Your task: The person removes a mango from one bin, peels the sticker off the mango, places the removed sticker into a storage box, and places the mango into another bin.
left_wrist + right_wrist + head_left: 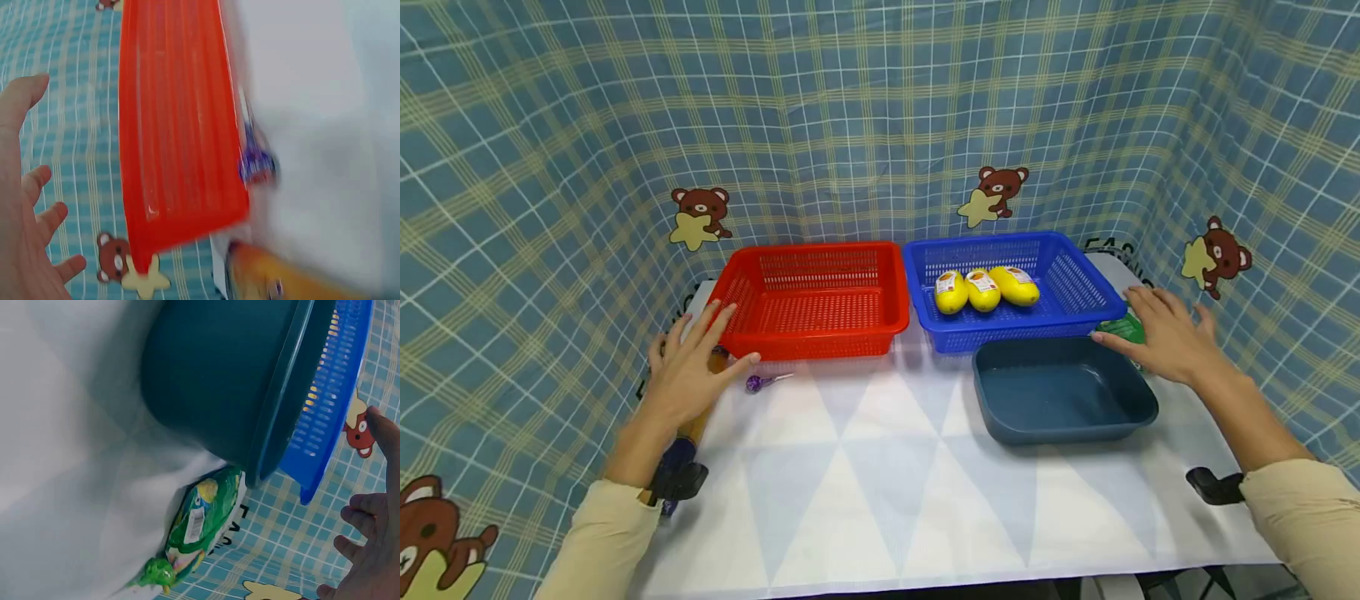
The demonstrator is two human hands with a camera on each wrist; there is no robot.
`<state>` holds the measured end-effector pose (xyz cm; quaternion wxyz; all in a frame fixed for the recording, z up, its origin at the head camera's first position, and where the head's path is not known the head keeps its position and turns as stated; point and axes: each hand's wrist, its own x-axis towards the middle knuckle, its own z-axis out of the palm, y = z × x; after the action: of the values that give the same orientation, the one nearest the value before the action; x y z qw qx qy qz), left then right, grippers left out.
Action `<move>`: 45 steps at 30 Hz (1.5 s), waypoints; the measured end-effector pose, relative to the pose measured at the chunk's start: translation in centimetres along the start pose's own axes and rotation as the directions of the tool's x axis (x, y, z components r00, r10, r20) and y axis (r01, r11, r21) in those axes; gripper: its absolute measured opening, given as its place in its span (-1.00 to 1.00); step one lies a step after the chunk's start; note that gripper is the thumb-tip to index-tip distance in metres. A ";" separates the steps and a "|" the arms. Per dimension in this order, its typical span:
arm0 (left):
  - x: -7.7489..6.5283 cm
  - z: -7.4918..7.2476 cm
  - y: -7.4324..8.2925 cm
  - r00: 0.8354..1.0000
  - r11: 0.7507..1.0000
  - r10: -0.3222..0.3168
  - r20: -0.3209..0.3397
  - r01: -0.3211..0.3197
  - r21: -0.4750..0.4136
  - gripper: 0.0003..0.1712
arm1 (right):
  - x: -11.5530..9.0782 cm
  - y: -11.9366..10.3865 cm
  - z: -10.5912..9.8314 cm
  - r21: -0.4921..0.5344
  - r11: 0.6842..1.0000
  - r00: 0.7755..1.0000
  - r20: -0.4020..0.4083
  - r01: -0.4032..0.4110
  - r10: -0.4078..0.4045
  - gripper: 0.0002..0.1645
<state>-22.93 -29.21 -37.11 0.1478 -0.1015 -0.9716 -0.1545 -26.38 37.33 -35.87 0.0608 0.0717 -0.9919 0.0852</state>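
Observation:
My left hand [688, 379], fingers spread, hovers by the front left corner of a red basket [812, 344] and holds nothing. Beneath that hand and forearm lies a long orange-yellow package with dark blue parts [679, 452], partly hidden. A purple lollipop [755, 383] lies just right of the thumb. On the other side, my right hand [1172, 342] is also spread and free, beside the back right corner of a dark teal basin [1060, 435]. Partly covered by this hand is a green package [209, 515]; a green lollipop [157, 572] lies against it in the right wrist view.
Behind the basin stands a blue basket [1000, 337] with three yellow oval fruits [982, 290] bearing labels. A white and pale blue cloth [880, 500] covers the table. Plaid curtains with bear prints [865, 125] enclose the back and both sides.

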 end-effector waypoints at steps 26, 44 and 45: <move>12.0 5.3 14.0 0.983 0.962 0.172 0.068 -0.153 -0.225 0.02 | 4.1 2.4 0.8 0.125 0.990 0.991 0.126 -0.069 0.053 0.12; 20.2 7.4 20.5 0.952 0.926 0.272 0.138 -0.220 -0.308 -0.08 | 4.4 1.6 0.1 0.098 0.990 0.974 0.211 -0.100 0.077 0.14; 20.9 7.3 20.8 0.951 0.924 0.279 0.133 -0.228 -0.308 -0.08 | 4.5 1.6 0.0 0.098 0.990 0.975 0.207 -0.101 0.079 0.14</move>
<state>-39.26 -4.22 -31.51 0.0644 -0.2604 -0.9262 -0.2649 -31.06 38.28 -35.52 -0.0483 0.0381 -0.9891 0.1336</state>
